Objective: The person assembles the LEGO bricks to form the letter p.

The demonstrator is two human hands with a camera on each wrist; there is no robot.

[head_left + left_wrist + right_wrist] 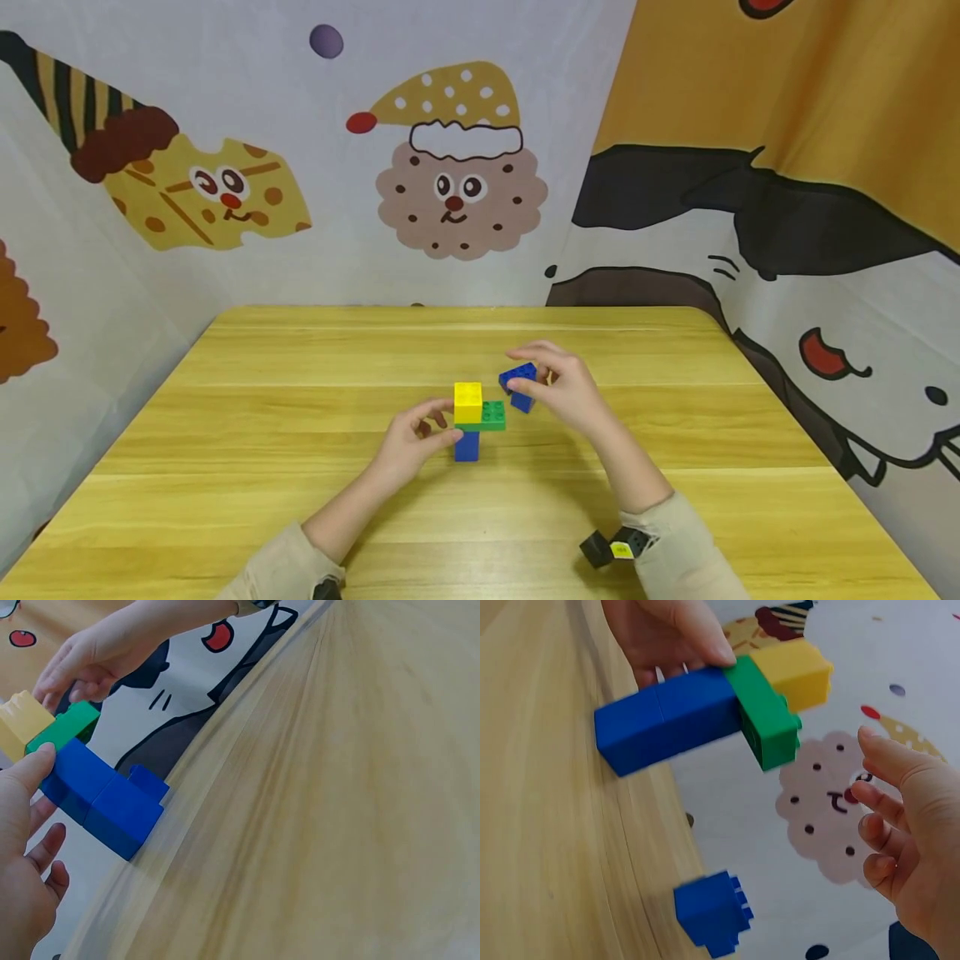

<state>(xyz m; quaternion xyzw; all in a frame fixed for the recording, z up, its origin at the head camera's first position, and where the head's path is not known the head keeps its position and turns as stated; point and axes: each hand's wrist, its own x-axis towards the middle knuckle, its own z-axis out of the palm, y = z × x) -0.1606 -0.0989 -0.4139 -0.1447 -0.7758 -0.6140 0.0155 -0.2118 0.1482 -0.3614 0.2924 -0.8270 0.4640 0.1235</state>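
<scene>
So there's a toy brick tower [471, 426] standing upright just below the middle of the head view: two blue bricks [666, 716] at the bottom, a green brick [495, 415] across them sticking out to the right, and a yellow brick [468, 403] on the green one's left end. The left hand [408, 442] has it pinched from the left, thumb by the green brick and fingers round the back. The right hand [566, 387] isn't gripping anything, fingers loosely bent and thumb apart. In the head view it overlaps a blue brick piece [516, 375] up and right of the tower; the right wrist view shows that piece well apart from the hand, at bottom centre. All this is on a wood-grain table [225, 467]. Behind it, a cookie cartoon [461, 204] is top centre and a cheese cartoon [217, 200] upper left.
</scene>
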